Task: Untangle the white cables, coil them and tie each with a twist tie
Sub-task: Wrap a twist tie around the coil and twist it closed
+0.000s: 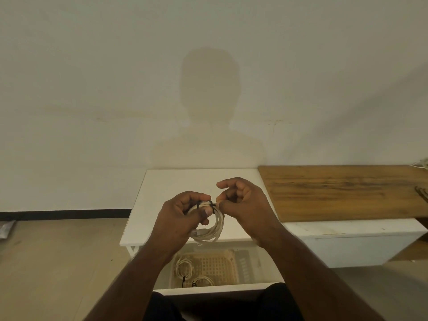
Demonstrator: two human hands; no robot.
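Note:
A coiled white cable (216, 229) hangs in the air above the front edge of the white table (176, 181). My left hand (183, 216) grips the coil at its top, fingers curled round the strands. A black twist tie (209, 203) is wrapped over the top of the coil. My right hand (240, 202) pinches the tie's end between thumb and finger, right beside the left hand. Two more coiled white cables (185, 266) (203, 281), each with a dark tie, lie in a tan basket (215, 265) below.
The basket sits in a white box (208, 288) in front of my knees. A wooden board (342, 191) lies on a white bench (347, 242) to the right, with thin dark ties (422, 193) at its right edge. Bare floor stretches to the left.

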